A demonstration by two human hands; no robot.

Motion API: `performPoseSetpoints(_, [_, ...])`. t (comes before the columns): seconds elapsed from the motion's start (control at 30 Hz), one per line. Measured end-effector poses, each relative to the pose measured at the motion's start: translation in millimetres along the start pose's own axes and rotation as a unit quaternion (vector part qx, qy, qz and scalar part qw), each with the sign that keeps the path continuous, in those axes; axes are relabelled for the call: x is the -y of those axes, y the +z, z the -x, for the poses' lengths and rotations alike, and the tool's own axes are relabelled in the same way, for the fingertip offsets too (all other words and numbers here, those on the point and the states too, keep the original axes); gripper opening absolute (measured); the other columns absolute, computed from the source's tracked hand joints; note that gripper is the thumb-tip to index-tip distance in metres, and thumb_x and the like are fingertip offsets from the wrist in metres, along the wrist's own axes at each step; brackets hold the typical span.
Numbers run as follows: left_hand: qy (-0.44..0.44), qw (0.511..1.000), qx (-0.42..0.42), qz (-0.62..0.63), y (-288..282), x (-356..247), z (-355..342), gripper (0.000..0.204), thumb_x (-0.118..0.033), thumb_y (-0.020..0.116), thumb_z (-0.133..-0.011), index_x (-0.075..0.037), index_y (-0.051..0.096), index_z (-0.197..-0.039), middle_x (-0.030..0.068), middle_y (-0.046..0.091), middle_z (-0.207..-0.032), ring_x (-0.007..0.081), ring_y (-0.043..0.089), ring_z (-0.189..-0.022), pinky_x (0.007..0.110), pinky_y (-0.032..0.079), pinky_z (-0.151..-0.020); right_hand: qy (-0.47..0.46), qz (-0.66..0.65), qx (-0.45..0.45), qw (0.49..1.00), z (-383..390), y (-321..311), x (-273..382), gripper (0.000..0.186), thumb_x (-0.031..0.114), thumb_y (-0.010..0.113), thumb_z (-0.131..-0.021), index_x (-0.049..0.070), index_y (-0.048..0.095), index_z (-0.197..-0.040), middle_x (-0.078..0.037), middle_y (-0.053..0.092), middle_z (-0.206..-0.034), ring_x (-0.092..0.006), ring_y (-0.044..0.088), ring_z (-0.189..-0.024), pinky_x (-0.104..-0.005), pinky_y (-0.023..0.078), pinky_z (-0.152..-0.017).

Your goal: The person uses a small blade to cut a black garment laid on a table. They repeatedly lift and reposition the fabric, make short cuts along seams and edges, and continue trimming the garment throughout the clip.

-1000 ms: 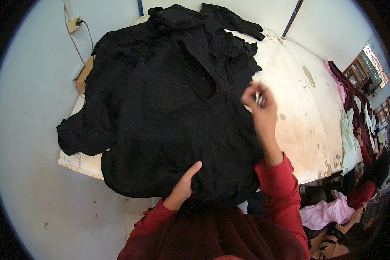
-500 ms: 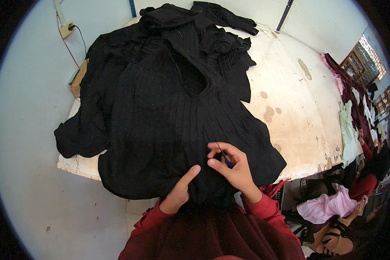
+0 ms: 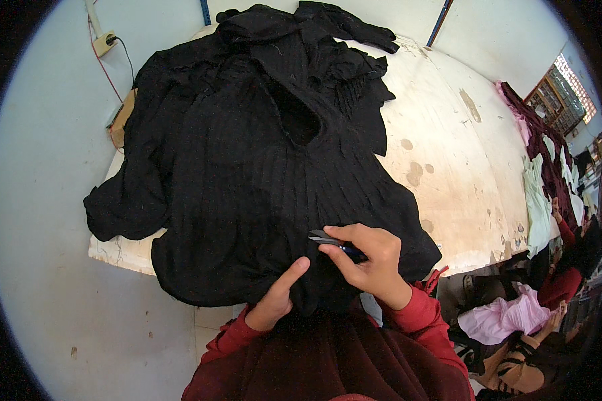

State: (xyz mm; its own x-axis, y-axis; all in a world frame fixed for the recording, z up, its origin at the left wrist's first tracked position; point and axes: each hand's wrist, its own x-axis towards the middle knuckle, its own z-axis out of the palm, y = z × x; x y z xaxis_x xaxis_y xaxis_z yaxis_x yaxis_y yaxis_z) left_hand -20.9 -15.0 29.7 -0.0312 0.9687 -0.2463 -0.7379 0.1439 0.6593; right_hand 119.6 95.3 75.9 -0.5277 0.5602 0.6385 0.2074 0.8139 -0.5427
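Note:
A black pleated garment [image 3: 234, 180] lies spread over the table, its neck opening toward the far side. My left hand [image 3: 277, 297] grips its near edge, thumb on top along the cloth and the other fingers hidden beneath. In my right hand [image 3: 371, 260] is a pair of thread snips [image 3: 320, 237], held between thumb and fingers. The grey blades point left over the pleats, slightly apart, and part of a dark blue handle shows under the fingers. Whether the blades touch the cloth I cannot tell.
The pale wooden table [image 3: 461, 180] shows stains on its right side. A power socket [image 3: 104, 44] with a cable is on the left wall. At right, other people work beside hanging garments; a pink cloth [image 3: 505, 314] lies near a co-worker's hand.
My right hand has turned and shifted slightly right, and its fingers have closed round the snips, whose blades now point left. My left hand stays in place.

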Motion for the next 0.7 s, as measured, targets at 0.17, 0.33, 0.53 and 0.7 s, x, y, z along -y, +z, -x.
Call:
performPoseSetpoints(0.17, [0.008, 1.0, 0.006, 0.012, -4.1, 2.5, -0.3, 0.046, -0.02, 0.055, -0.099, 0.003, 0.046, -0.137, 0.0166, 0.053, -0.135, 0.0251, 0.055, -0.122, 0.038, 0.045, -0.106, -0.011, 0.014, 0.001, 1.0, -0.9, 0.5, 0.6, 0.02, 0.015, 0.079, -0.077, 0.007, 0.073, -0.094, -0.008, 0.071, -0.078, -0.022, 0.067, -0.059, -0.0289, 0.049, -0.053])
performPoseSetpoints(0.33, [0.028, 0.997, -0.035, -0.059, 2.1, 4.7, 0.2, 0.041, -0.02, 0.051, -0.099, -0.002, 0.049, -0.136, 0.0137, 0.055, -0.133, 0.024, 0.056, -0.121, 0.039, 0.045, -0.104, 0.16, -0.216, -0.073, 0.96, 5.9, 6.6, 2.8, 0.017, 0.01, 0.079, -0.078, 0.003, 0.071, -0.092, -0.008, 0.07, -0.083, -0.0128, 0.066, -0.069, -0.0248, 0.047, -0.058])
performPoseSetpoints(0.53, [0.201, 0.934, -0.058, -0.288, -14.9, 25.5, -8.4, 0.042, -0.015, 0.062, -0.096, 0.005, 0.053, -0.132, 0.0148, 0.055, -0.135, 0.0213, 0.056, -0.121, 0.033, 0.039, -0.106, 0.231, -0.221, 0.01, 0.947, 16.4, 29.4, 5.3, 0.016, 0.009, 0.078, -0.08, 0.001, 0.07, -0.091, -0.005, 0.065, -0.078, -0.0076, 0.06, -0.072, -0.0224, 0.046, -0.062])
performPoseSetpoints(0.7, [0.186, 0.94, -0.085, -0.272, -20.9, 31.1, -8.5, 0.04, -0.014, 0.064, -0.095, 0.004, 0.055, -0.13, 0.0126, 0.058, -0.131, 0.0195, 0.056, -0.119, 0.031, 0.04, -0.104, 0.357, -0.492, 0.057, 0.792, 13.6, 29.7, -8.9, 0.013, 0.015, 0.07, -0.09, 0.003, 0.066, -0.091, 0.002, 0.057, -0.066, -0.0029, 0.044, -0.053, -0.0202, 0.032, -0.049])
